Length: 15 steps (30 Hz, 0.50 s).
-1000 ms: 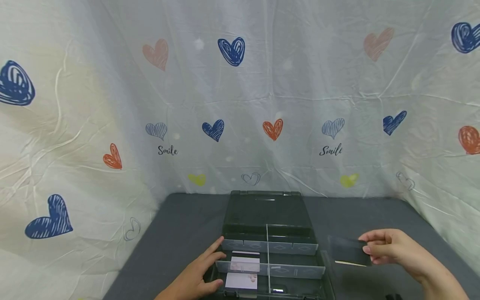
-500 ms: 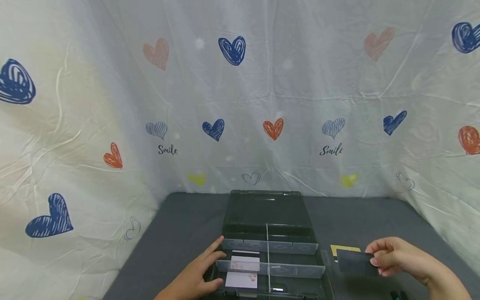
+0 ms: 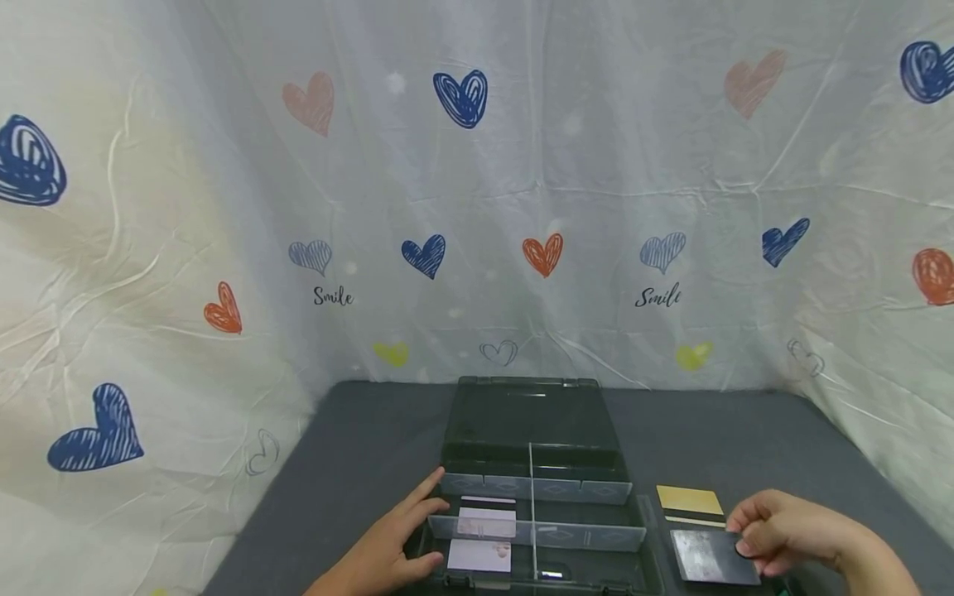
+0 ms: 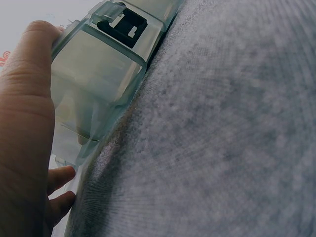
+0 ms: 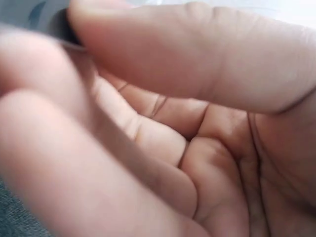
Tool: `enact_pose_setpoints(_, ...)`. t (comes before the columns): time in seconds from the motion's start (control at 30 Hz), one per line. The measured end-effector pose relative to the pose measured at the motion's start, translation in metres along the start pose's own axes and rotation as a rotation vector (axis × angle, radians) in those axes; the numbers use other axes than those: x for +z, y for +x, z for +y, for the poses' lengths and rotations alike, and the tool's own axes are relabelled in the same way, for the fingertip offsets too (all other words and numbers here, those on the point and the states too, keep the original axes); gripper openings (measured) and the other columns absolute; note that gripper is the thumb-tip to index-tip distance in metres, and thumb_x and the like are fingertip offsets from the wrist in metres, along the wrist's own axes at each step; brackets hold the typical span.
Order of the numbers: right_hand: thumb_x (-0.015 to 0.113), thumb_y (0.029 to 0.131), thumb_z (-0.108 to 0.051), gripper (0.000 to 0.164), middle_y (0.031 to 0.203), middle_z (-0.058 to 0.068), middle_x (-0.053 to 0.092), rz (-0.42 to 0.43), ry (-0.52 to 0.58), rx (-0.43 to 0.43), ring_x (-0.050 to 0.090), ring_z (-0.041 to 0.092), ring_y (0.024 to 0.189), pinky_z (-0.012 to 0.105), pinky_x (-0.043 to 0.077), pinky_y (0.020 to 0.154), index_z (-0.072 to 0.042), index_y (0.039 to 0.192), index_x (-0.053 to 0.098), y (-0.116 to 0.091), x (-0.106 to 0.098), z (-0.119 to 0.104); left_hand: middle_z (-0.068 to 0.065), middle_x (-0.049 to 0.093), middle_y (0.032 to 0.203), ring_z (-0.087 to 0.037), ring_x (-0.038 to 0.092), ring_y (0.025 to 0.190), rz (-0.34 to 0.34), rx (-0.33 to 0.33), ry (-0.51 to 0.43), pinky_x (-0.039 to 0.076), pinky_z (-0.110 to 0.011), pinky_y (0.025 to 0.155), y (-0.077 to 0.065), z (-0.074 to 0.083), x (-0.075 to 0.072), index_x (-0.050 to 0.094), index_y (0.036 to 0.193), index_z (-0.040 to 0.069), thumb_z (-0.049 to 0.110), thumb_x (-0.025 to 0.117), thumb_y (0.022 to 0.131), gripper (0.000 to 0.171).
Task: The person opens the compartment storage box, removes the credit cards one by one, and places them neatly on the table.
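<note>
My right hand (image 3: 801, 534) pinches a dark card (image 3: 708, 559) by its right edge, thumb on top, low over the table to the right of the box. In the right wrist view my curled fingers fill the frame and hide most of the card. Just beyond it lies a yellow card with a black stripe (image 3: 691, 503). My left hand (image 3: 391, 542) rests with spread fingers on the left side of a clear, divided plastic box (image 3: 644, 571). Through its wall in the left wrist view, the box shows pale contents (image 4: 96, 64).
The box's lid (image 3: 532, 422) lies folded back behind it. One pale card (image 3: 479, 557) is in the front left compartment, another striped card (image 3: 487, 523) behind it. A small dark object (image 3: 782, 586) is partly hidden below my right hand. A heart-print curtain (image 3: 477, 207) surrounds the grey table.
My right hand has drawn the dark card down towards the front, and its face now catches the light. The yellow card, earlier covered, has come into view. My left hand has stayed put.
</note>
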State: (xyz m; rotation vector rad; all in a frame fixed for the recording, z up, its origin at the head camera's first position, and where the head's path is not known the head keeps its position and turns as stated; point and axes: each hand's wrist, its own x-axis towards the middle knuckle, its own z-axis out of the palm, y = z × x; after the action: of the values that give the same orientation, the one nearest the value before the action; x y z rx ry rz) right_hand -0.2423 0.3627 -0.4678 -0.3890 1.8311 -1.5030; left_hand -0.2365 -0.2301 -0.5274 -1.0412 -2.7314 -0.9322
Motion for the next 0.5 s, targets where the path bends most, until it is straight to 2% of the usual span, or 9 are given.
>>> enact_pose_setpoints(0.17,0.058,0.091,0.002,0.015,0.076,-0.002,0.067,0.021,-0.045,0.025,0.063,0.002,0.065,0.018,0.052,0.057,0.007,0.103,0.066,0.005,0.004,0.004,-0.003,0.02,0.17,-0.028,0.042,0.145,-0.001,0.005,-0.009,0.052,-0.05,0.097,0.0,-0.001,0.001,0.061,0.136,0.019,0.041,0.068,0.098,0.044)
enact_pose_setpoints(0.33,0.059,0.086,0.002,0.014,0.072,-0.001,0.066,0.092,-0.117,0.074,0.059,0.0,0.059,0.015,0.048,0.053,0.002,0.098,0.068,0.007,0.012,0.003,-0.003,0.02,0.171,-0.028,0.042,0.145,-0.001,0.008,-0.017,0.052,-0.05,0.097,0.0,-0.001,0.001,0.06,0.137,0.019,0.041,0.068,0.098,0.045)
enact_pose_setpoints(0.43,0.063,0.082,0.003,0.009,0.067,0.0,0.064,0.18,-0.24,0.081,0.057,0.002,0.055,0.016,0.046,0.051,0.0,0.089,0.067,0.008,0.02,0.002,-0.002,0.02,0.171,-0.028,0.042,0.144,-0.002,0.008,-0.013,0.052,-0.05,0.097,0.0,-0.001,0.001,0.06,0.137,0.019,0.04,0.067,0.098,0.044)
enact_pose_setpoints(0.5,0.066,0.08,0.003,0.007,0.063,0.0,0.062,0.281,-0.345,0.146,0.056,0.004,0.053,0.018,0.045,0.049,-0.003,0.084,0.066,0.011,0.028,-0.001,-0.001,0.019,0.171,-0.028,0.042,0.144,-0.004,0.005,-0.011,0.052,-0.049,0.097,0.001,-0.001,0.0,0.06,0.137,0.019,0.041,0.067,0.098,0.044)
